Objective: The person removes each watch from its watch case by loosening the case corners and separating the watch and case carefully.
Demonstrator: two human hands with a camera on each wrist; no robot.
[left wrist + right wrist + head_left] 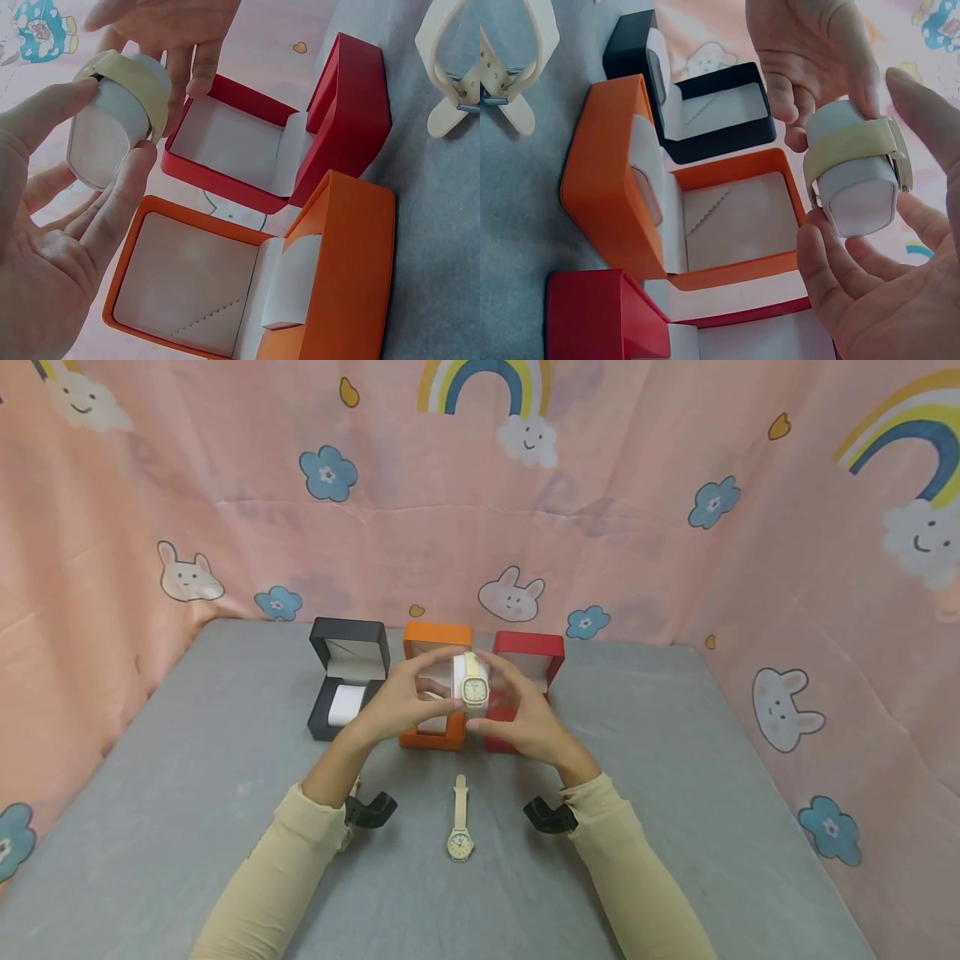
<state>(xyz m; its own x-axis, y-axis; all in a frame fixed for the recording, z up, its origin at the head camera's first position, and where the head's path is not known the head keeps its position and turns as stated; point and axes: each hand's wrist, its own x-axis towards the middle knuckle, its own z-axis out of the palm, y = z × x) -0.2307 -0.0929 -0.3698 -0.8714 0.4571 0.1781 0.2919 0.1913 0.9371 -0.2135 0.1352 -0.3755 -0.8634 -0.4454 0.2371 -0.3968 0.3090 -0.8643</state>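
A cream watch [475, 690] with a squarish dial is wrapped round a white watch cushion [459, 675], held up over the boxes. My left hand [401, 700] grips the cushion from the left, thumb and fingers at its end in the left wrist view. From the other side my right hand [531, 720] holds it, fingers curled beneath the cushion [862, 206] in the right wrist view. The cream strap [847, 148] circles the cushion's middle. Below the hands, a second cream watch [460, 845] with a round dial lies stretched out on the grey table [630, 868].
Three lidded watch boxes stand open in a row at the back: black [321, 718], orange [431, 743] and red [557, 647]. White cushions sit in the black box and the orange box [360, 247]. A pink patterned curtain [637, 568] hangs behind the table.
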